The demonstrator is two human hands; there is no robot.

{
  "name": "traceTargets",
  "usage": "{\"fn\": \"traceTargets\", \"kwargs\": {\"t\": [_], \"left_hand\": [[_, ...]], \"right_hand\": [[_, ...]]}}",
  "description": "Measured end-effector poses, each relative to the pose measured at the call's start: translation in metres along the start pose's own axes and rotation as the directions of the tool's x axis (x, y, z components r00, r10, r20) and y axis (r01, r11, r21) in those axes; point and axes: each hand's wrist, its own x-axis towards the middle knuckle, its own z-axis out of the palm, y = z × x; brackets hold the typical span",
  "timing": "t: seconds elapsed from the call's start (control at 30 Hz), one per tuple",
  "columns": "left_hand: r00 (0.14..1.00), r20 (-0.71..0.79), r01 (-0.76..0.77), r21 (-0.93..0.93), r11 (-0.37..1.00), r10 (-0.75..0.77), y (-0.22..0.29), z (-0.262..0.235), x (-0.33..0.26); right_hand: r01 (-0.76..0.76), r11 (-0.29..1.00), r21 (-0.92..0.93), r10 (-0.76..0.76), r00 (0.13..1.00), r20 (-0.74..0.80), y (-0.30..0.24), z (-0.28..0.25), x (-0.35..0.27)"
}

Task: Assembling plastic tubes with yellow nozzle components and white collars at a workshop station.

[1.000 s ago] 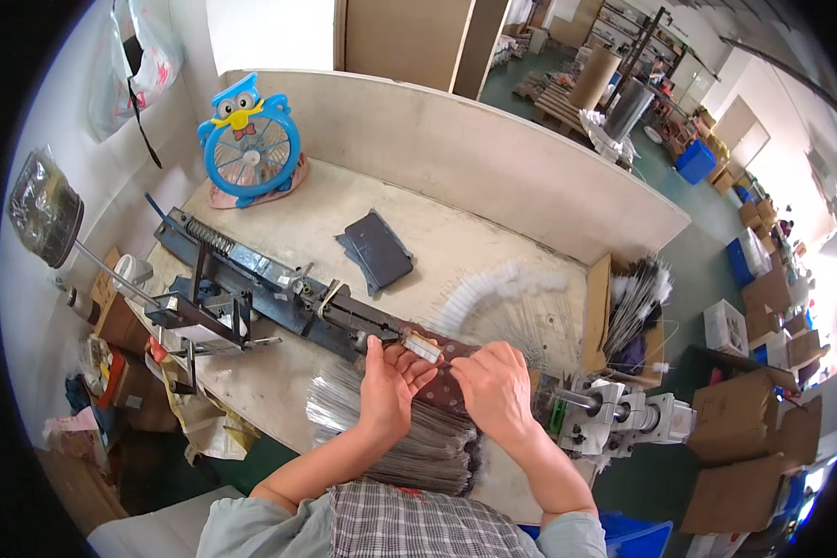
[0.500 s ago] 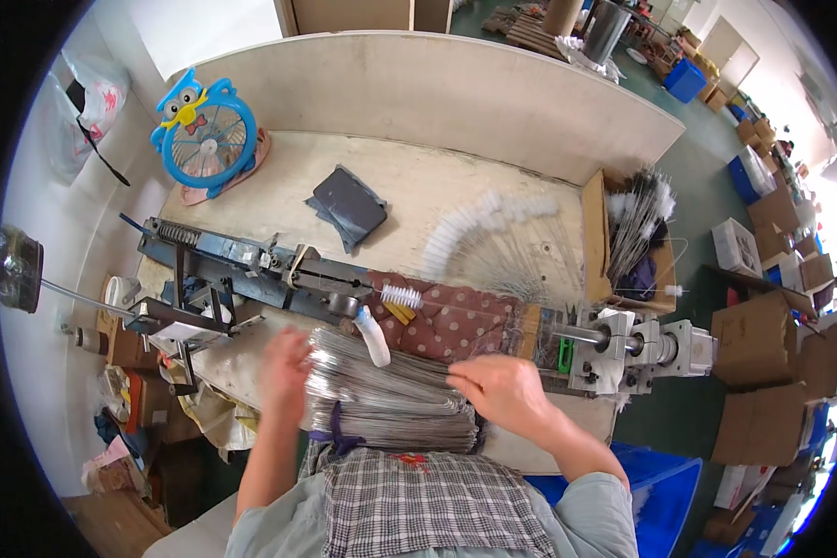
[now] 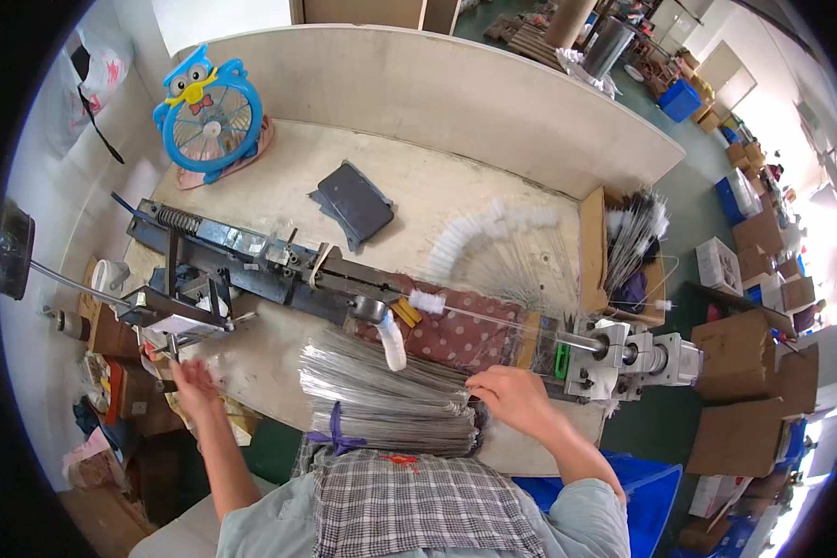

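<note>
A thick bundle of silvery wires (image 3: pixel 381 386) lies in front of me, tied near its left part with a purple cloth strip. At the bundle's right end my right hand (image 3: pixel 513 395) is closed, its thumb and fingertips pinching at the wire ends. My left hand (image 3: pixel 197 383) is out to the left, just below the metal lever frame (image 3: pixel 172 316) of the bench machine; motion smears its fingers. In the machine's line a small white bristle brush (image 3: pixel 426 301) sits on a wire above the dotted brown cloth (image 3: pixel 465 335). A white-wrapped handle (image 3: pixel 392 344) sticks out towards the bundle.
Finished white brushes (image 3: pixel 474 232) lie fanned out on the table. A cardboard box (image 3: pixel 593 246) with more brushes stands at the right. The clamp unit (image 3: pixel 623 353) sits at the right edge. Behind are a dark pad (image 3: pixel 358 200) and a blue owl-shaped fan (image 3: pixel 209 126).
My left hand has moved left, from beside the bundle to the lever frame. My right hand has shifted slightly right and down to the wire ends. The whole view has tilted a little.
</note>
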Motion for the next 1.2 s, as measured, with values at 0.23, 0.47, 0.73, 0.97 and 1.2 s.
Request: {"fn": "traceTargets", "kwargs": {"t": [0.23, 0.47, 0.73, 0.97, 1.2], "left_hand": [[0.542, 0.687, 0.545, 0.15, 0.825, -0.483, -0.043, 0.113, -0.195], [0.241, 0.726, 0.641, 0.38, 0.668, -0.644, -0.048, 0.179, -0.292], [0.405, 0.668, 0.659, 0.26, 0.706, -0.625, 0.035, 0.165, -0.251], [-0.07, 0.713, 0.222, 0.693, 0.686, -0.697, 0.02, 0.17, -0.283], [-0.241, 0.968, -0.849, -0.247, 0.467, 0.074, -0.07, 0.234, -0.333]], "right_hand": [[0.036, 0.993, -0.112, -0.036, 0.999, 0.007, 0.003, 0.0, -0.003], [0.006, 0.993, -0.116, -0.016, 0.996, -0.093, 0.004, 0.017, -0.004], [0.07, 0.96, -0.271, -0.12, 0.978, -0.173, -0.013, -0.02, -0.005], [-0.143, 0.889, -0.434, -0.122, 0.84, -0.528, 0.017, -0.119, -0.018], [-0.123, 0.992, -0.015, 0.098, 0.855, -0.509, 0.024, -0.104, 0.011]]}}
